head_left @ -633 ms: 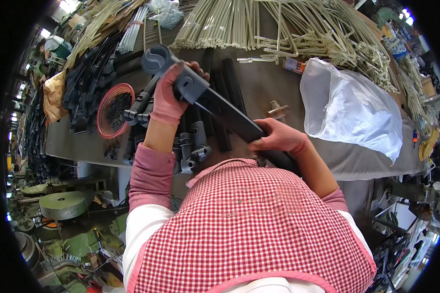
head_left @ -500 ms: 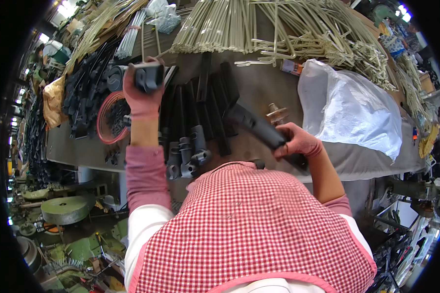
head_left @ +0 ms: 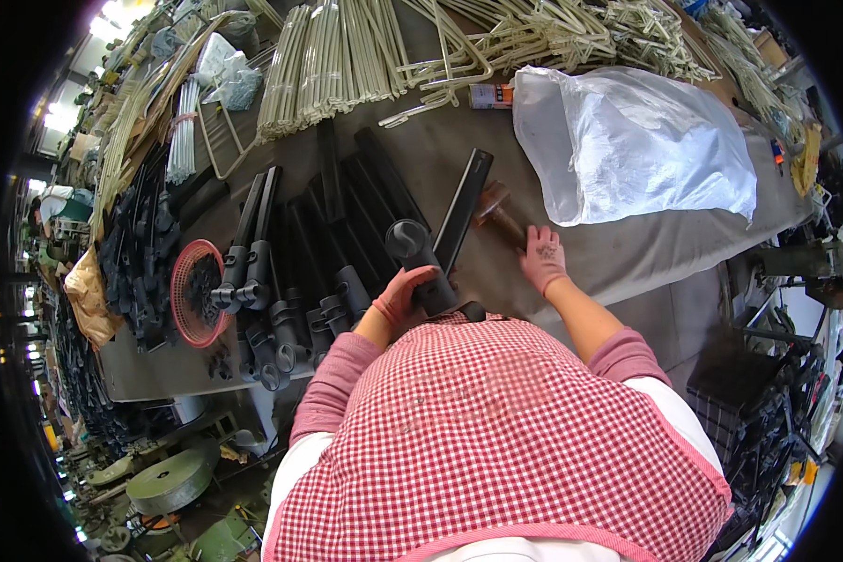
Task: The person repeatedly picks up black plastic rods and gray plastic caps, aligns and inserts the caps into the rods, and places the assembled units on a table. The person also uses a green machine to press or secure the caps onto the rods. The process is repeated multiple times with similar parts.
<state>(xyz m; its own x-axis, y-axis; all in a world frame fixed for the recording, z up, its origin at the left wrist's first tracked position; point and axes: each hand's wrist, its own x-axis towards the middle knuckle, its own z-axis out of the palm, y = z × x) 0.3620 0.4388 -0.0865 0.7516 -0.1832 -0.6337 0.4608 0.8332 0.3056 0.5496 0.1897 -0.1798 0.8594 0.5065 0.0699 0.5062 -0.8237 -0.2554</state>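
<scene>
My left hand (head_left: 405, 294) is closed round a black plastic tube fitting (head_left: 433, 283) close to my apron, its round end turned up. A long black flat bar (head_left: 465, 204) slants up and away just beside the fitting; whether the two are joined I cannot tell. To the right, my right hand (head_left: 543, 258) is closed at the handle end of a brown mallet (head_left: 508, 223), whose head lies away from me and looks slightly blurred. More black tubes with fittings (head_left: 287, 330) lie side by side left of my left hand.
A pink basket (head_left: 180, 309) of small black parts stands at the left. Bundled pale rods (head_left: 332, 61) and bent rods cover the far side. A white sack (head_left: 642, 155) lies at the right, near a small orange can (head_left: 490, 96). Dark cloth (head_left: 618, 258) covers the table.
My left hand has come back toward me from the far left. My right hand has let go of the black tube it held and taken the mallet handle. The view has shifted.
</scene>
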